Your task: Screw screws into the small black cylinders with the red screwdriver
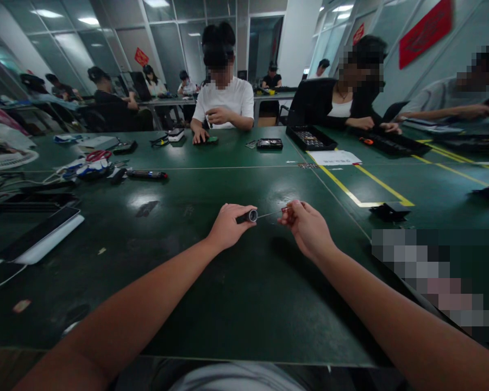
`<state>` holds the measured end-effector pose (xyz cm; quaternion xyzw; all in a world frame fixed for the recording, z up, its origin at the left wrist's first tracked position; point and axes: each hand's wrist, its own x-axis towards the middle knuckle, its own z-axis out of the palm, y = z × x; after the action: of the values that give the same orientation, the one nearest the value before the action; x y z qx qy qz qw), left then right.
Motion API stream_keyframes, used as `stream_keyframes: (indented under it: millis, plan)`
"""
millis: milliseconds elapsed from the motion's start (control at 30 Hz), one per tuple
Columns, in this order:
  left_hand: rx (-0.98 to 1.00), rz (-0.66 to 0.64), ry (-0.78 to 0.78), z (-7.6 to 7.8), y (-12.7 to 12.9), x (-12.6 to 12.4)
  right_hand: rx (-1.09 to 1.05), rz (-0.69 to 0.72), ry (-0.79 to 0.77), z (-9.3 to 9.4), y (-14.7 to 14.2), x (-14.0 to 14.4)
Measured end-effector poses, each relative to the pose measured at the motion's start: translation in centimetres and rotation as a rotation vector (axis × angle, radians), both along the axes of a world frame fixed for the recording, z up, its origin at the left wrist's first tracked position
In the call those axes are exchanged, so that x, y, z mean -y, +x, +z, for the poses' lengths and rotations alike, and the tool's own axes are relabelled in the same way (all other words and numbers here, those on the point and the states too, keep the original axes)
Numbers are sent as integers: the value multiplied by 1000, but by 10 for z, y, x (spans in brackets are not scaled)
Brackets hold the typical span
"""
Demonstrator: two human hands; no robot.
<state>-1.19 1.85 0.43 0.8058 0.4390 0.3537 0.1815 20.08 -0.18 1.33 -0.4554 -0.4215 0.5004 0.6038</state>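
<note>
Screwdriver handle [246, 217] gripped in left hand [227, 225], fingers curled round it, above green table [212, 293]. Right hand [305, 225] just beside, fingertips pinched on thin bit [269, 214], its tip pointing at the handle's silver end; touching or not, unclear.

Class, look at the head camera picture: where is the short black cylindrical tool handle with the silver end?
The short black cylindrical tool handle sits centre frame, gripped in the left hand above the dark green table, its thin metal shaft pointing toward the right hand.
</note>
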Motion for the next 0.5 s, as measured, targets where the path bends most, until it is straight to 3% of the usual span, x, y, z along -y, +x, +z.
stream_keyframes:
  millis: [167,500]
  plan:
    - [-2,17,-24,1,0,1,84,-70,108,0,-6,5]
    - [21,52,-28,-2,0,-2,373,36,241,12,-2,16]
